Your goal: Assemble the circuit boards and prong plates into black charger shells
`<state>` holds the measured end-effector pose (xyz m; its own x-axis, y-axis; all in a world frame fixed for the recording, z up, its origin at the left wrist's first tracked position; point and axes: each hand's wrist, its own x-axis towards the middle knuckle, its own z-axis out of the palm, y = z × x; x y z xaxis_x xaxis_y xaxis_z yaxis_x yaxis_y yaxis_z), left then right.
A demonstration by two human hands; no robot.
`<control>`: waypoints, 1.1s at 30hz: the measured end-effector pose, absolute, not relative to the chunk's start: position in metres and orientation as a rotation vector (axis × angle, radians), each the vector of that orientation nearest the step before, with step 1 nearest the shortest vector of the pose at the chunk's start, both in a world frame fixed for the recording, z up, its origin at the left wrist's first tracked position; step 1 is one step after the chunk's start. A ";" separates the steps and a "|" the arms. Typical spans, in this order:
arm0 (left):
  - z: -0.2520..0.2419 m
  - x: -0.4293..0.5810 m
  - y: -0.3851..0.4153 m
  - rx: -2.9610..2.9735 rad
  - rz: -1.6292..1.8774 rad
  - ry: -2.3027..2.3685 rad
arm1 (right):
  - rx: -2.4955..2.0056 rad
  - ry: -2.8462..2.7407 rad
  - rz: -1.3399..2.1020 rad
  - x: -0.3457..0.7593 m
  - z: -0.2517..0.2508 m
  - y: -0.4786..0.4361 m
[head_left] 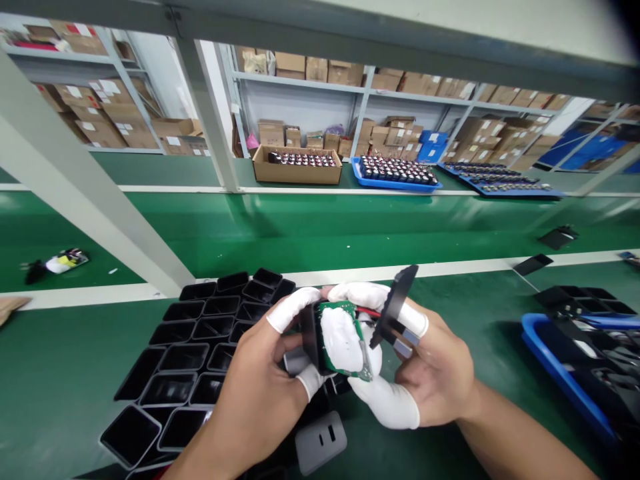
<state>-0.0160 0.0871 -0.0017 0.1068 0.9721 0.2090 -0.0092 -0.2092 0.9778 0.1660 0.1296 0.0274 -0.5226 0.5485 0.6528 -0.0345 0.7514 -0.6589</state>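
Note:
My left hand (265, 373), with white finger cots, is closed around a black charger housing (313, 340). A green circuit board (345, 340) with a white pad of filler sits partly inside its mouth. My right hand (425, 367), also in finger cots, grips the board's outer edge. A black end cap with metal plug prongs (395, 310) leans against the right fingers, joined to the board by red and black wires. Below the hands lies a grey charger face (321, 441) with two port slots. Left of it are rows of empty black housings (175, 390).
At right stands a blue tray (565, 373) of black parts. A white post (100, 173) rises on the left. Across the green conveyor (300, 233) are a cardboard box (297, 172) and blue trays (395, 183) of small components. A loose board (65, 260) lies far left.

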 end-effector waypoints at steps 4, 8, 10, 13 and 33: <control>-0.005 -0.016 0.087 1.413 1.272 1.024 | -0.395 -2.056 0.630 0.166 0.021 0.129; -0.004 -0.016 0.086 1.488 1.286 1.057 | -0.359 -2.081 0.598 0.168 0.019 0.127; -0.001 -0.015 0.086 1.490 1.303 1.038 | -0.424 -2.054 0.665 0.169 0.019 0.126; 0.001 -0.015 0.087 1.443 1.296 1.041 | -0.399 -2.062 0.647 0.168 0.020 0.127; -0.004 -0.014 0.087 1.311 1.237 1.067 | -0.436 -2.136 0.660 0.169 0.023 0.132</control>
<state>-0.0141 0.0868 -0.0037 0.0875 0.9897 0.1130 -0.0330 -0.1105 0.9933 0.1686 0.1325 0.0234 -0.5890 0.5164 0.6217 0.0759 0.8012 -0.5936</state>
